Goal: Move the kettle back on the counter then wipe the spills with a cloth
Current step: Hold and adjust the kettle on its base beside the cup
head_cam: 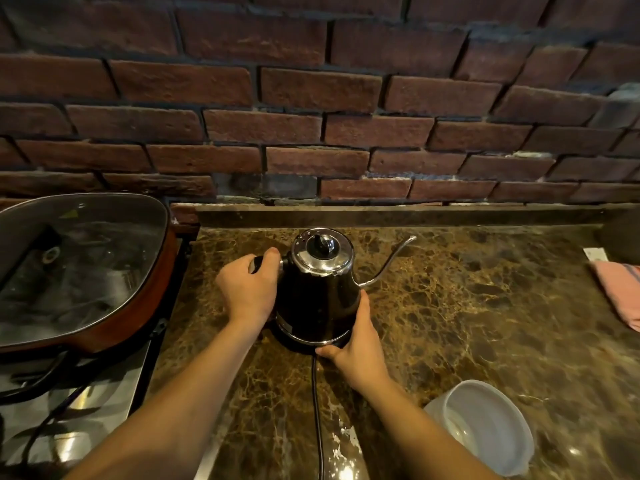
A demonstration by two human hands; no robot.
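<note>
- A tub [485, 427] is lying near the counter [467, 306] front edge, right of the right hand [356, 348].
- That hand's fingers are curling round the kettle [318, 292] base; bare counter is stretching rightward to the cloth [620, 292].
- The left hand [249, 289] is gripping the handle; a pan [79, 268] is sitting left of it.

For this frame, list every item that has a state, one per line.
kettle: upright on its base, lid on
left hand: grips the kettle handle
right hand: holds the kettle's base
pan: glass lid on
cloth: lying untouched
plastic container: open, no lid
</note>
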